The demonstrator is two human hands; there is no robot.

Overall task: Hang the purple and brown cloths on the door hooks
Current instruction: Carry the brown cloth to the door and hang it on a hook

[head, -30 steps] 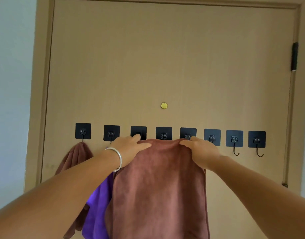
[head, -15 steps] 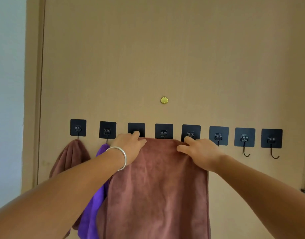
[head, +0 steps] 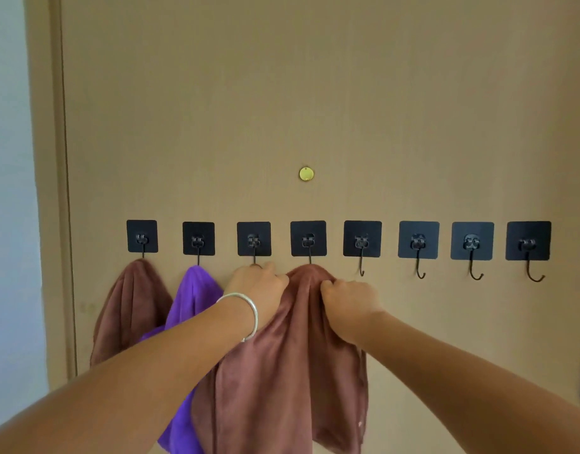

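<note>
Both hands are up at the row of hooks on the door (head: 314, 93): the left hand (head: 259, 290), with a silver bangle (head: 246, 314) on its wrist, grips the left side of a brown cloth (head: 291, 355) just under the third hook (head: 254, 239), while the right hand (head: 350, 301) has its fingers curled into the same cloth's right side. Between them the cloth bunches up to a peak right under the fourth hook (head: 309, 239), and it looks to be caught on it, though the hook's tip is hidden by the fabric, so I cannot tell for sure. Further left, another brown cloth (head: 131, 306) hangs from the first hook (head: 142, 236) and a purple cloth (head: 192, 299) from the second hook (head: 198, 239); both droop freely, partly behind the left arm. The four hooks to the right, starting with the fifth hook (head: 362, 239), are bare. As a judgement, the job is nearly finished: two cloths are up, the third seems seated, and what remains is to let go and see that it holds.
</note>
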